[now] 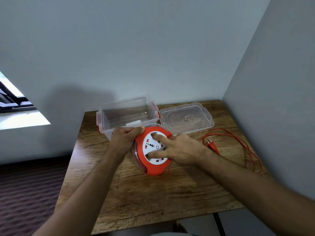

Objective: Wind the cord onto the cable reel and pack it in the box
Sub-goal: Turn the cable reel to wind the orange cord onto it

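An orange cable reel (153,169) with a white socket face is held tilted above the middle of the wooden table (153,198). My left hand (125,138) grips its upper left rim. My right hand (180,149) lies across the white face with two fingers pressed into its recesses. The loose orange cord (245,147) loops over the table's right side, its plug (211,144) lying just right of my right hand. A clear plastic box (126,113) with red latches stands open behind the reel.
The box's clear lid (185,118) lies flat to the right of the box. Grey walls close the table's back and right sides. A window shows at the far left, and dark carpet lies below the table's left edge.
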